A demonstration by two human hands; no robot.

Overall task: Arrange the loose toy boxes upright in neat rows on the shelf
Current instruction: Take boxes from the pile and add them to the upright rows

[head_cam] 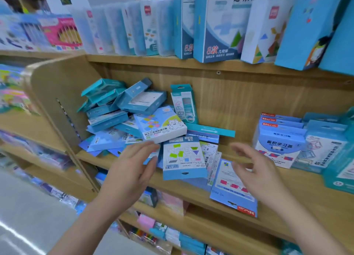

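Observation:
A jumbled pile of blue and teal toy boxes (pixel 122 109) lies on the left half of the wooden shelf (pixel 306 187). On top sits a white-fronted box with a bear picture (pixel 161 124). A flat box with green patches (pixel 183 159) lies at the pile's front, and another flat blue box (pixel 232 187) overhangs the shelf edge. One teal box (pixel 183 103) leans upright against the back panel. My left hand (pixel 132 168) rests open at the pile's front, fingertips touching the boxes. My right hand (pixel 256 170) hovers open above the overhanging box, holding nothing.
Upright blue boxes (pixel 279 139) stand in rows at the shelf's right. The shelf above carries tall boxes (pixel 216 24). A wooden side panel (pixel 57 93) closes the shelf's left end. Lower shelves hold more packets (pixel 172 203). Grey floor (pixel 28 216) lies at lower left.

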